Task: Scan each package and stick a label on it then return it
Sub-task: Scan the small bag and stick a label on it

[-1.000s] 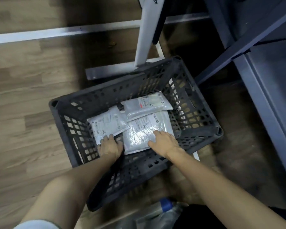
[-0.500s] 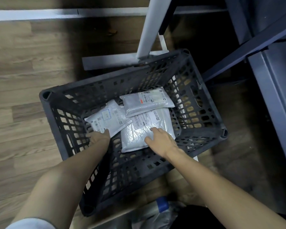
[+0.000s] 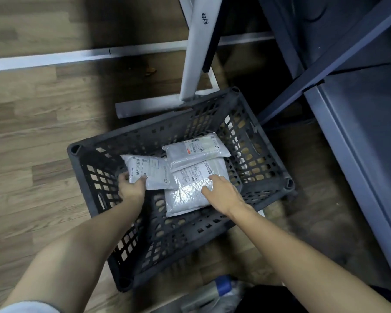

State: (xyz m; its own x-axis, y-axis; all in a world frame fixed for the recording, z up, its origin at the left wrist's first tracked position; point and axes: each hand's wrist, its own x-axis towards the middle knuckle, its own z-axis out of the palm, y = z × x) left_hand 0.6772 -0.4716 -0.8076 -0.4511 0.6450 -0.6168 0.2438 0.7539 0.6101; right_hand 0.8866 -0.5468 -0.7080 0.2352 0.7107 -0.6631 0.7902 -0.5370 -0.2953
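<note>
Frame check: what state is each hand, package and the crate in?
left hand: grips left package
right hand: open, resting on big package
left package: lifted at one edge
big package: flat, labelled
top package: lying on big package
crate: upright, open

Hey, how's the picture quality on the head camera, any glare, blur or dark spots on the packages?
Head view: glare whitens the large package under the right hand; label print on the package the left hand grips is too soft to read; the crate sits in shadow, the floor left of it brighter; straight rails bow from the wide-angle lens.
</note>
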